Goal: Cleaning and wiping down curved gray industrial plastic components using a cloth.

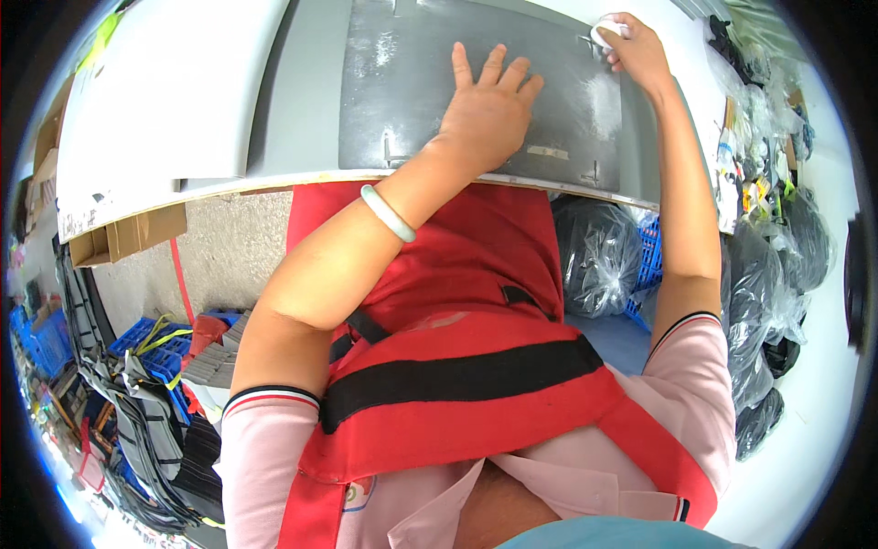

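Basically: left hand [489, 110] lies flat, fingers splayed, on dark grey panel [412, 101], long axis left-right. Right hand [636, 50] clenched on white cloth [605, 32] at the panel's far right corner; right nearer.

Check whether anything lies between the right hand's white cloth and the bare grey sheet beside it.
Nothing visible does. The right hand presses the white cloth onto the grey sheet at its far right corner. The left hand lies flat mid-sheet, off to the side; only small marks and a tape strip show.
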